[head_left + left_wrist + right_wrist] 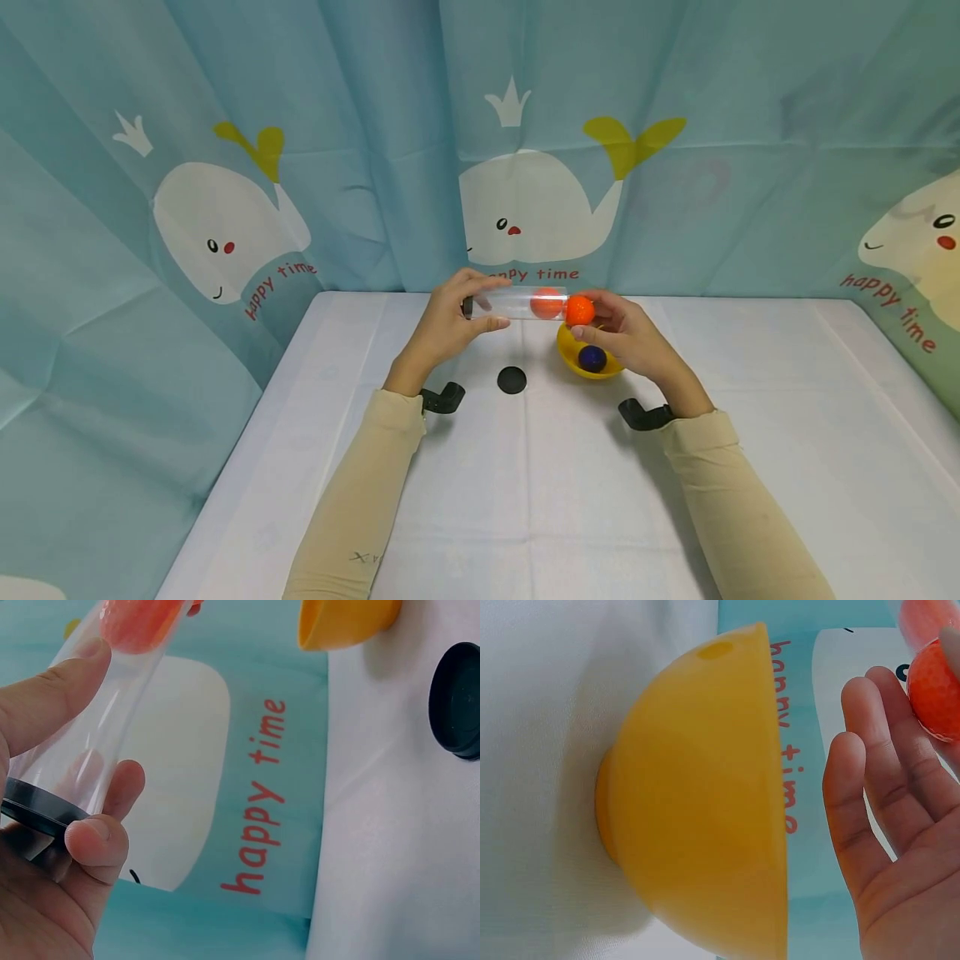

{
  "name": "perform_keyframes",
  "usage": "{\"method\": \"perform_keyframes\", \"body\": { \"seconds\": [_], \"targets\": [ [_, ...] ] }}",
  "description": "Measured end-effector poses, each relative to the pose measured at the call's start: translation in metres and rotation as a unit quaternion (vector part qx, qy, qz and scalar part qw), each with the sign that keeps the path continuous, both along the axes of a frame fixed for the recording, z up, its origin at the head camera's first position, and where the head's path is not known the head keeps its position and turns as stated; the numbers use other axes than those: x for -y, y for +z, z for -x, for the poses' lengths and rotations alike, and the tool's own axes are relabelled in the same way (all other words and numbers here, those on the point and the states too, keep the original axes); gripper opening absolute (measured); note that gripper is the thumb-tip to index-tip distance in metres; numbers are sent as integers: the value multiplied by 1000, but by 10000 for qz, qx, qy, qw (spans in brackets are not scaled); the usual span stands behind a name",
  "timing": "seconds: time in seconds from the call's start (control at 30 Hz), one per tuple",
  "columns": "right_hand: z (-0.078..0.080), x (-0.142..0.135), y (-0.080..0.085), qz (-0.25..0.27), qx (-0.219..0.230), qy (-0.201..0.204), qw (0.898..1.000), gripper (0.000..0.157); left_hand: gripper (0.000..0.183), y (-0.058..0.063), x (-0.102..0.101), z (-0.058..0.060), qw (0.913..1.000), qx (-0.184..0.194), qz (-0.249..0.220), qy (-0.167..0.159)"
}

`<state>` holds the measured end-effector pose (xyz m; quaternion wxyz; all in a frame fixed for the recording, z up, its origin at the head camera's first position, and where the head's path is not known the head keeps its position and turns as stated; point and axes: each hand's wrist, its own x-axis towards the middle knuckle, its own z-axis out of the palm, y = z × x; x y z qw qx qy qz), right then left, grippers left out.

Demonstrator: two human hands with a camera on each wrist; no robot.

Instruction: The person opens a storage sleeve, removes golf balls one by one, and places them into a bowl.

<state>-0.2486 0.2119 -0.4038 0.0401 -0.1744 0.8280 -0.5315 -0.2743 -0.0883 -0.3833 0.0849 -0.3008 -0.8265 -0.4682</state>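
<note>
Sleeves: beige (352, 508), crossing the tabletop (517, 500) from the near side; small dark marks on the left one, not fully legible.
Black lid: flat on the tabletop (512, 380), left of the bowl, seemingly set aside to leave the tube's mouth open.
Yellow bowl: right of the lid, towards the far edge (572, 357), a dark blue ball (592, 359) inside; probably kept under the right hand for short reaches.
Left hand: thumb and fingers clamped round the clear tube's capped end (446, 321), likely to steady it.
Right hand: thumb and fingertips pinch an orange ball (580, 310), other fingers extended (630, 337).
Clear tube: level above the far edge (519, 303), another orange ball inside (548, 303); the pinched one is at its right end.
Curtain: beyond the far edge (405, 167), whales and red "happy time".
</note>
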Motion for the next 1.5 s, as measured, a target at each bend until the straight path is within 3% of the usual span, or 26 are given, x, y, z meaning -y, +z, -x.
{"method": "perform_keyframes", "body": {
  "seconds": [0.43, 1.5],
  "targets": [
    [1, -4, -3, -210, -355, -283, 9987, 47, 53, 0, 0, 1, 9999, -15, 42, 92],
    [6, -25, -6, -587, -658, -605, 9943, 41, 53, -1, 1, 1, 9999, -102, -38, -33]
  ]
}}
